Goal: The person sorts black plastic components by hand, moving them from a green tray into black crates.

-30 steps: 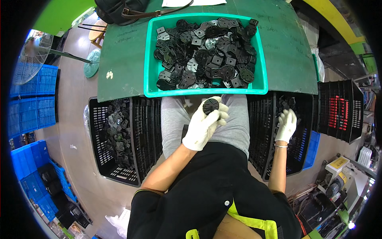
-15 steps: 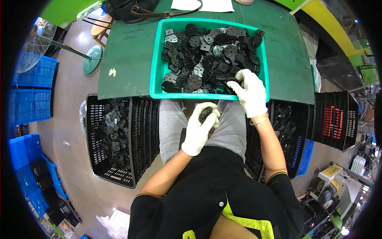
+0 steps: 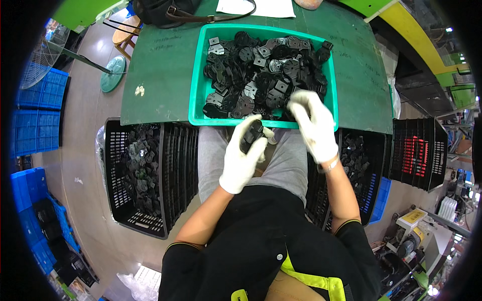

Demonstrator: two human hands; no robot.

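Many flat black plastic parts, rounded with a squarish tab, fill a green tray (image 3: 196, 75) on the table. My left hand (image 3: 240, 159), in a white glove, is closed around black plastic parts (image 3: 252, 134) just in front of the tray's near rim. Over the tray's near right corner is my gloved right hand (image 3: 315, 123). Its fingers point down at the parts and are smeared by motion, so whether they hold one cannot be made out.
Black crates stand below the table edge: a left crate (image 3: 165, 180) and a right crate (image 3: 371, 165), both holding black parts. A dark bag (image 3: 165, 12) and white paper (image 3: 271, 7) lie at the table's far side. A fan (image 3: 45, 55) stands at far left.
My left hand has moved up and left, nearer the tray's rim, with the black parts in it. My right hand has shifted slightly down and its fingers now blur.
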